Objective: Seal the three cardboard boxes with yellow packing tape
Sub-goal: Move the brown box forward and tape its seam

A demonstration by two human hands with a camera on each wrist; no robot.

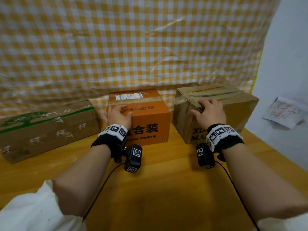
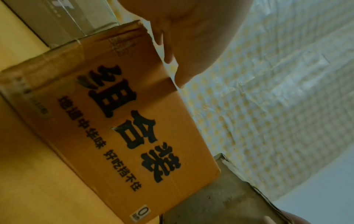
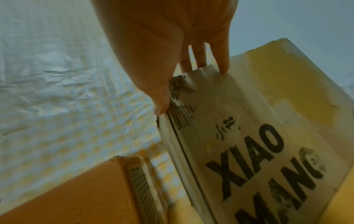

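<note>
Three cardboard boxes in a row on our wooden worktop (image 1: 158,189): long brown box with green tree print (image 1: 46,129) left, orange printed box (image 1: 146,117) middle, worn brown "XIAO MANG" box (image 1: 233,105) right. Left hand (image 1: 119,115) lies flat on the orange box's top edge, right hand (image 1: 210,112) spread over the brown one's — neither grip closed. No yellow tape roll visible — risk: flaps spring up once we release to fetch it.

Each forearm is bare below a pushed-up cream cloth sleeve (image 1: 33,212). Both wrists wear a black fabric wristband (image 1: 106,139) wrapped with white square tiles printed with black fiducial markers (image 1: 116,129). A small black box-shaped camera (image 1: 133,157) bearing the same markers hangs under each wrist, and a thin black cable (image 1: 100,187) trails from each.
</note>
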